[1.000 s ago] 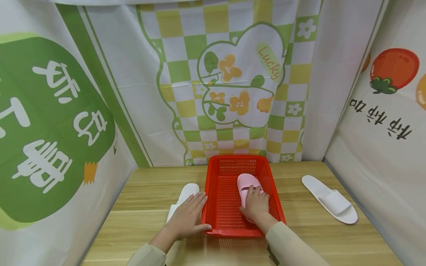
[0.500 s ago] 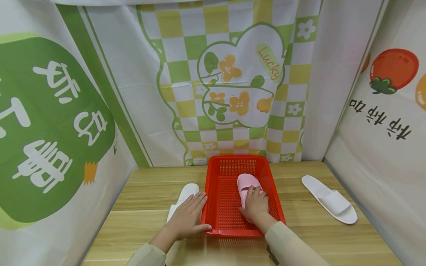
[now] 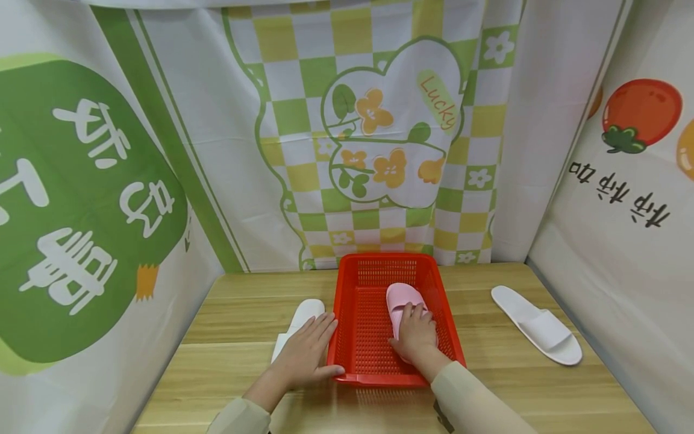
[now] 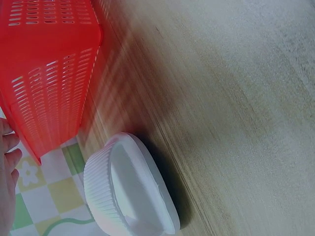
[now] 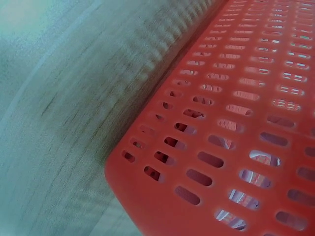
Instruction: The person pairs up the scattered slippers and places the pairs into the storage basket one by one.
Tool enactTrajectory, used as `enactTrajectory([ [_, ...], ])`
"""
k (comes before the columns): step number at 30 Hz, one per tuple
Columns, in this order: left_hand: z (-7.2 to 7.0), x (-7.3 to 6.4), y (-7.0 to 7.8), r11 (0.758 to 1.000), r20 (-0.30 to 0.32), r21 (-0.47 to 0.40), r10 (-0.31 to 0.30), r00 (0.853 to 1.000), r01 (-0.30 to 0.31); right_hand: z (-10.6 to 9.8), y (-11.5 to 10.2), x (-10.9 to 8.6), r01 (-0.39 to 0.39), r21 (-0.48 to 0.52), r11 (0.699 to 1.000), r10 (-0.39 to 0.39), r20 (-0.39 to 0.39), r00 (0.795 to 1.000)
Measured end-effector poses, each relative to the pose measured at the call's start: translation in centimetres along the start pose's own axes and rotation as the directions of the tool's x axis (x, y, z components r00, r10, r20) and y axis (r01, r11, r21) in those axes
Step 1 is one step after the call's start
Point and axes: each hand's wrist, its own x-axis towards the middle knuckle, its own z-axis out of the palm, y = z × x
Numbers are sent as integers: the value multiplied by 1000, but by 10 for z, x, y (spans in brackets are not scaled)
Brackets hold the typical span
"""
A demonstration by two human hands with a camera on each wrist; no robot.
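A red plastic basket (image 3: pixel 366 313) stands on the table, with a pink slipper (image 3: pixel 404 295) lying in its right half. My right hand (image 3: pixel 417 335) is inside the basket over that slipper, thumb at its left edge and fingers curved across the strap. The heel end is mostly covered by the hand. My left hand (image 3: pixel 305 354) lies with fairly straight fingers against the basket's left rim, its thumb at the front left corner. Partly behind it is a white slipper (image 3: pixel 309 310). The left wrist view shows this white slipper (image 4: pixel 130 189) beside the basket wall (image 4: pixel 51 93).
A second white slipper (image 3: pixel 549 330) lies slantwise on the wooden table (image 3: pixel 233 313) at the right, apart from the basket. Printed cloth walls (image 3: pixel 390 229) enclose the table at the back and both sides. In the right wrist view, the perforated basket wall (image 5: pixel 130 194) hides the hand.
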Motion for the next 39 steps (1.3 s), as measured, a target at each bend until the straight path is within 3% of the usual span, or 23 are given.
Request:
enactTrajectory([
  [5, 1, 0, 0, 1000, -26, 1, 12, 1000, -12, -1, 0, 0, -6, 11, 1000, 6, 11, 1000],
  [13, 0, 0, 0, 1000, -2, 0, 3, 1000, -3, -1, 0, 0, -5, 24, 1000, 4, 34, 999],
  [39, 0, 1, -1, 1000, -9, 29, 12, 1000, -12, -8, 2, 0, 31, 11, 999, -31, 29, 999],
])
